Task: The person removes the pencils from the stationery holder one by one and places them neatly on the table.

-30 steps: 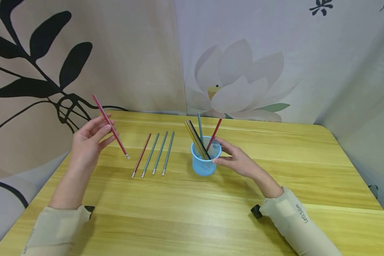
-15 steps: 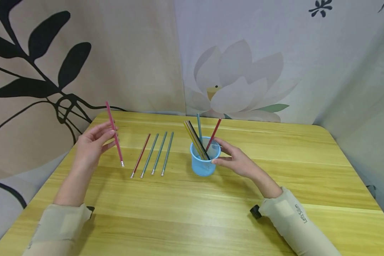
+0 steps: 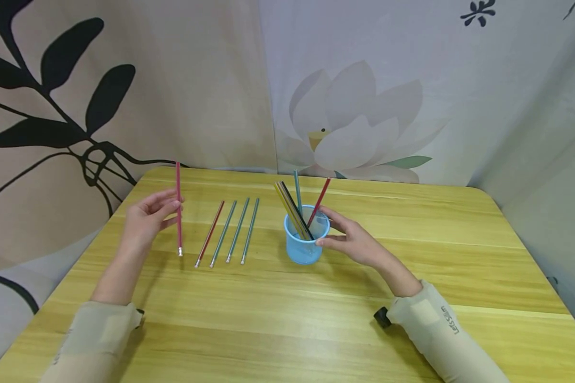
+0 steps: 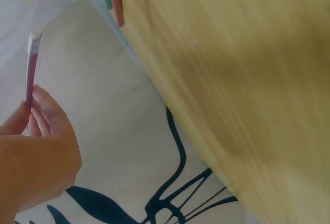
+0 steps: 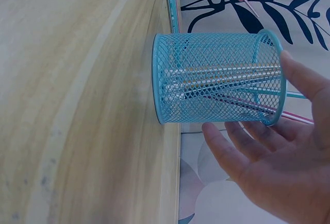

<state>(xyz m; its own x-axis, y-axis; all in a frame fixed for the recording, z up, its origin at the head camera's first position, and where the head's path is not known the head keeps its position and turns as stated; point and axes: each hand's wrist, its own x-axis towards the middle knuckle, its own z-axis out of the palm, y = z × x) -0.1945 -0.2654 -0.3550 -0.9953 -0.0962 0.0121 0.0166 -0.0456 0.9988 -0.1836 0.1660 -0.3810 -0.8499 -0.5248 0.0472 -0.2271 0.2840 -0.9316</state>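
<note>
1. While the left hand [image 3: 150, 213] pinches a slim pink pencil [image 3: 179, 231] above the table's [image 3: 268, 324] left side, its white eraser and silver band point near.
2. The right hand [image 3: 352, 236] grips the rim of a light-blue mesh cup [image 3: 303, 252] holding leaning pencils [image 3: 293, 210]: yellow, black, teal, red.
3. One red pencil [image 3: 209, 234] and three teal pencils [image 3: 238, 230] lie left of the cup, eraser ends near.

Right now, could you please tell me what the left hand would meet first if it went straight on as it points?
Probably the red pencil lying beside the teal pencils; the left hand appears raised, though, so it may pass above; depth is unclear.
</note>
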